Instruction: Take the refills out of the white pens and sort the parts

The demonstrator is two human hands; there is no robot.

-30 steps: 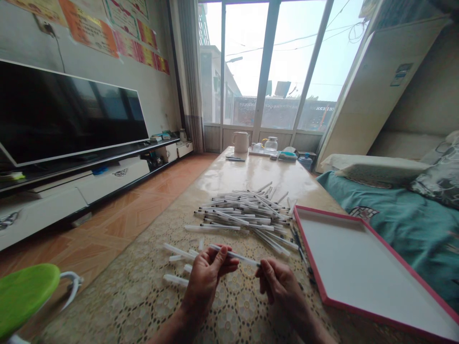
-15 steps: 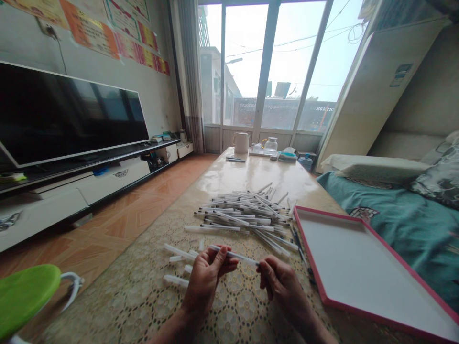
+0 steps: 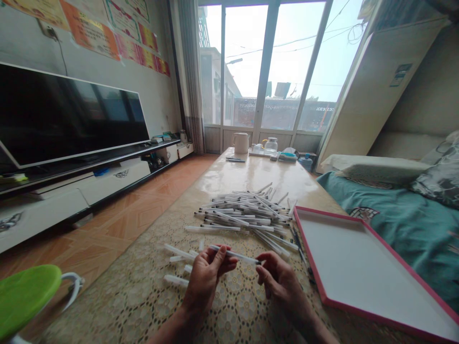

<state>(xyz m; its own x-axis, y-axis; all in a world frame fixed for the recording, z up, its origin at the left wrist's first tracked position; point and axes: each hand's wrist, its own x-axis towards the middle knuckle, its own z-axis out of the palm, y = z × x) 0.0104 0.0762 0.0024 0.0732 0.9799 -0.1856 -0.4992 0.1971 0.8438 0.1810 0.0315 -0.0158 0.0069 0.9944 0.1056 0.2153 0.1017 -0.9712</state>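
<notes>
My left hand (image 3: 206,274) is closed around a white pen (image 3: 242,258), thumb on top, the pen pointing to the right. The pen's dark end lies right at the fingertips of my right hand (image 3: 281,277). That hand's thumb and forefinger are parted, and nothing is gripped between them. Several loose white caps or tubes (image 3: 175,280) lie beside and partly behind my left hand. Beyond both hands spreads a heap of white pens (image 3: 244,210), many with black ends.
A shallow white tray with a pink rim (image 3: 315,272) lies to the right, with dark thin pieces (image 3: 303,251) along its left side. A beige jug (image 3: 241,143) and a glass teapot (image 3: 271,144) stand at the table's far end. A green stool (image 3: 30,296) is at lower left.
My right thumb and forefinger have come apart from their pinch on the pen's dark end, which now shows. My left hand still holds the pen in about the same place.
</notes>
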